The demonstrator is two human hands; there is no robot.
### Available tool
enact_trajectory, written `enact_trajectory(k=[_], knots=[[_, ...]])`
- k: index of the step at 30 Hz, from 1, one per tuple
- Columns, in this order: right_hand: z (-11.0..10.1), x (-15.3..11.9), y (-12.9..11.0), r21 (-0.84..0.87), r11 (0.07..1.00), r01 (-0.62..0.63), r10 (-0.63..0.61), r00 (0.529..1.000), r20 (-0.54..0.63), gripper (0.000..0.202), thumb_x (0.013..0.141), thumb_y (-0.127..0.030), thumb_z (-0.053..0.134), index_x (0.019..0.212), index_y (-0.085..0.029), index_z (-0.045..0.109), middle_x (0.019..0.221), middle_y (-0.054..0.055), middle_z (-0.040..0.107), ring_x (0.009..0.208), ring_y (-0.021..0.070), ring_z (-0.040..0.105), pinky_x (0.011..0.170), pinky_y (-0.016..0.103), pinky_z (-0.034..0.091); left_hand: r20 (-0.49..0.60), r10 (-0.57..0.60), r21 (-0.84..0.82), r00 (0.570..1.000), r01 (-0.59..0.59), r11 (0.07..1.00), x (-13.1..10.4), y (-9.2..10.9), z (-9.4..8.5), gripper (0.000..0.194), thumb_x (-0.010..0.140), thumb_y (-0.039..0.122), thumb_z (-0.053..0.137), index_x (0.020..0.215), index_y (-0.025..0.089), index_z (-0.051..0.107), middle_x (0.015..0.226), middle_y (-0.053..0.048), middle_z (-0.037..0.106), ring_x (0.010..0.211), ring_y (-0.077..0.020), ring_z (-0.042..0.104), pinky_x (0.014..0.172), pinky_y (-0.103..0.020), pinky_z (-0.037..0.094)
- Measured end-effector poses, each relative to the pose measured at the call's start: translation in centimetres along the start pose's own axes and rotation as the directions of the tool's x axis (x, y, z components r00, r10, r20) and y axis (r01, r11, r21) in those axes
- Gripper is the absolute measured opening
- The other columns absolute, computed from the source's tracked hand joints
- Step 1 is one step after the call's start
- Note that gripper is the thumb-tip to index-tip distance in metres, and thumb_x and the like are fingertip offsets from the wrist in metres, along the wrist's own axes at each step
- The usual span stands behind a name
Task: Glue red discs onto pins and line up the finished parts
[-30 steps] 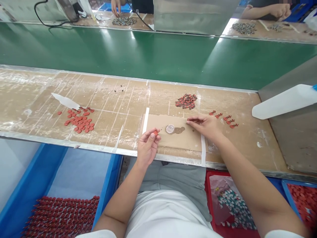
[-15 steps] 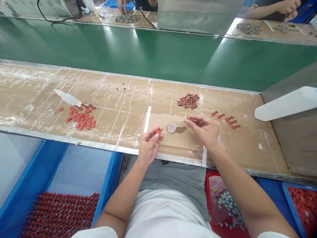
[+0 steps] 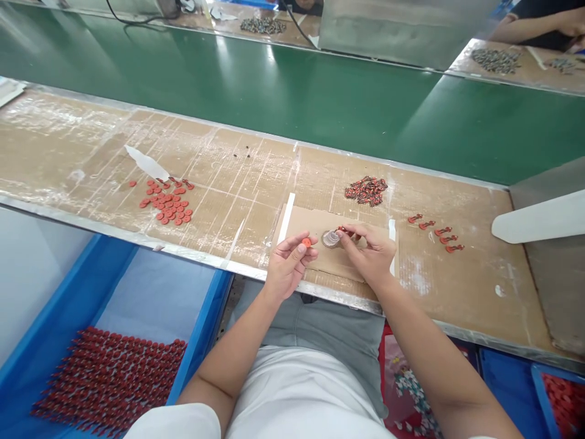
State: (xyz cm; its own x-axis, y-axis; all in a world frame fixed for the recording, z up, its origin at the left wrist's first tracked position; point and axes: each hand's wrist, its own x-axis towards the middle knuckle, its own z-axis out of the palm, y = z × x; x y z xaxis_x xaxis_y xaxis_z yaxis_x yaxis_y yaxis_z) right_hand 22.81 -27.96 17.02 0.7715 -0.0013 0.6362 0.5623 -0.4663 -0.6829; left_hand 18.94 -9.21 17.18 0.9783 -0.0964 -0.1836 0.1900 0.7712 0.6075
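My left hand (image 3: 292,259) pinches a small round red disc (image 3: 306,242) between thumb and fingers, above the left part of a cardboard sheet (image 3: 320,262). My right hand (image 3: 368,250) is closed on a small dark-and-red piece (image 3: 340,230), mostly covered by the fingertips. Those fingertips are at a small clear round dish (image 3: 329,239) on the cardboard; whether the piece touches the dish I cannot tell. Behind the right hand lies a heap of small red-and-black pieces (image 3: 366,191). Several joined red pieces (image 3: 442,231) lie in a slanted row to its right.
Loose red discs (image 3: 169,204) are scattered on the table at left, beside a white strip (image 3: 146,162). A green belt (image 3: 274,91) runs behind the table. Blue bin (image 3: 201,317) at lower left holds rows of red pieces. A metal box (image 3: 548,274) stands at right.
My right hand has moved left and down to the clear dish with its small piece. My left hand still holds the red disc. The whole view has shifted and turned slightly.
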Motion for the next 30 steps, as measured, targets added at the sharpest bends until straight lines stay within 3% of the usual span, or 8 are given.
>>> enact_trajectory(k=[9,23,30], knots=[[0.25,-0.26,-0.04,-0.016,1.0,0.005,-0.005,1.0,-0.019,0.009,0.084,-0.022,0.075,0.091,-0.025,0.077,0.09,0.003,0.077,0.074,0.0175,0.071,0.066,0.032,0.057,-0.01,-0.008,-0.011,1.0,0.007,1.0,0.01,-0.02,0.0,0.031,0.071,0.028,0.087,0.098,0.017,0.076,0.1,-0.007,0.075,0.076,-0.0101,0.071,0.081,-0.023,0.057],[0.32,0.16,0.08,-0.011,0.993,0.118,-0.118,0.993,0.007,0.025,0.081,-0.014,0.076,0.101,-0.029,0.077,0.088,0.002,0.077,0.073,0.0189,0.072,0.068,0.035,0.058,0.012,0.035,-0.002,0.999,-0.035,0.999,0.04,-0.22,-0.33,0.024,0.078,0.021,0.082,0.101,0.019,0.077,0.106,-0.006,0.073,0.082,-0.0081,0.069,0.085,-0.021,0.056],[0.17,0.0,0.14,-0.037,0.995,0.094,-0.092,0.994,0.061,0.019,0.082,-0.018,0.075,0.099,-0.027,0.077,0.087,0.003,0.076,0.072,0.0182,0.07,0.068,0.035,0.058,0.0,0.03,-0.03,1.0,-0.03,0.999,-0.01,-0.07,-0.08,0.024,0.075,0.023,0.084,0.098,0.02,0.077,0.101,-0.005,0.074,0.081,-0.008,0.07,0.086,-0.021,0.056]])
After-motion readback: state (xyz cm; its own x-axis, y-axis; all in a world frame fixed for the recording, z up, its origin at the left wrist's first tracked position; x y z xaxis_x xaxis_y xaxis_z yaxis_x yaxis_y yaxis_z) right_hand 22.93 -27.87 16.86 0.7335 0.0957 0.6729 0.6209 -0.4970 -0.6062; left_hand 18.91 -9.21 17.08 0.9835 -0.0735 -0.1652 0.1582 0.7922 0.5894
